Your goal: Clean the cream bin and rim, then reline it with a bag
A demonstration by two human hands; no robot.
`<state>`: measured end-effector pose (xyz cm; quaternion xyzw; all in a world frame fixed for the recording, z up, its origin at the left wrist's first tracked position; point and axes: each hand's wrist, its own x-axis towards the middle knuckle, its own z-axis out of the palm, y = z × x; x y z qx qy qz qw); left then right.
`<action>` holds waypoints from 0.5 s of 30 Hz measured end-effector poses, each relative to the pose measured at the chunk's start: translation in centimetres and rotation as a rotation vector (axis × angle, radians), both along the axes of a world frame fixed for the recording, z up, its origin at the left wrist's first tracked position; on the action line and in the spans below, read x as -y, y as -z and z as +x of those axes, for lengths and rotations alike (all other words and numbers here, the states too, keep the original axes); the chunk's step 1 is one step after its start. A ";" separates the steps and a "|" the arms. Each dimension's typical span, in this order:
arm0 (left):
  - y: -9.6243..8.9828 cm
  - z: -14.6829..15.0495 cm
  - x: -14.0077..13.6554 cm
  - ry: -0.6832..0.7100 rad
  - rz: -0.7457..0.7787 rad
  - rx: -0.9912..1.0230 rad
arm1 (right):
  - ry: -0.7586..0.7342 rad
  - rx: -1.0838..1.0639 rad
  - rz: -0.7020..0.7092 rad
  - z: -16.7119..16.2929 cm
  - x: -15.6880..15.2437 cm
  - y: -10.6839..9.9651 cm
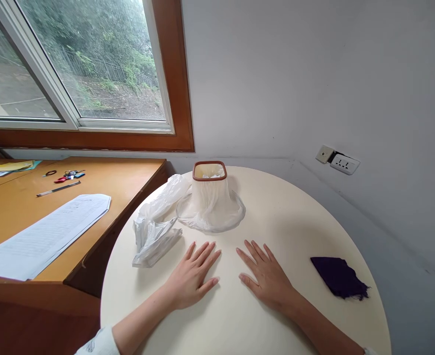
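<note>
My left hand (193, 278) lies flat on the white round table (217, 325), palm down with fingers spread. Opposite it, my right hand (267, 276) rests the same way, and neither holds anything. Beyond them stands a small trash bin with a brown rim (210, 179); crumpled white bits show inside. A thin, translucent bin liner (213, 209) hangs over the bin's outside and spreads around its base. Left of the bin, nearest my left hand, is a crumpled white plastic bag (156, 234). A folded dark purple cloth (339, 277) with a frayed edge lies right of my right hand.
A wooden desk (128, 172) adjoins on the left, bearing a stack of papers (51, 236), a pen (58, 189), keys (69, 176) and coloured sheets (10, 167). Behind are a window (102, 64) and a grey-white wall with a power socket (345, 163).
</note>
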<state>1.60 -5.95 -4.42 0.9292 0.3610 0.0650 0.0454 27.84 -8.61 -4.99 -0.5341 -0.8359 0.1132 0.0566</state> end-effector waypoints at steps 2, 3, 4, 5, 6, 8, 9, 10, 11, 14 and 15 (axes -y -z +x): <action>0.0 0.0 0.0 -0.005 -0.015 -0.008 | 0.001 -0.001 0.003 0.0 0.0 0.0; -0.1 0.0 0.0 -0.008 -0.022 -0.012 | 0.001 -0.001 0.005 0.0 0.0 0.0; -0.1 0.0 0.0 -0.009 -0.028 -0.014 | 0.001 -0.002 0.007 0.0 0.1 0.0; -0.1 0.0 0.0 -0.010 -0.030 -0.012 | 0.001 -0.005 0.010 0.0 0.1 0.0; -0.2 0.0 0.0 -0.009 -0.029 -0.009 | 0.000 -0.008 0.013 0.0 0.1 0.0; -0.2 0.0 0.1 -0.010 -0.024 -0.001 | -0.002 -0.016 0.024 0.0 0.1 0.0; -0.2 0.0 0.1 -0.012 -0.026 -0.001 | -0.003 -0.021 0.030 0.0 0.1 0.0; -0.2 0.0 0.1 -0.014 -0.030 -0.003 | -0.003 -0.027 0.038 0.0 0.1 0.1; -0.3 -0.1 0.1 -0.016 -0.036 -0.006 | -0.002 -0.035 0.048 0.0 0.2 0.1; -0.4 -0.1 0.2 -0.013 -0.044 0.000 | 0.004 -0.076 0.090 0.0 0.1 0.3; -0.4 0.0 0.2 -0.011 -0.041 0.007 | 0.009 -0.099 0.111 0.0 0.1 0.4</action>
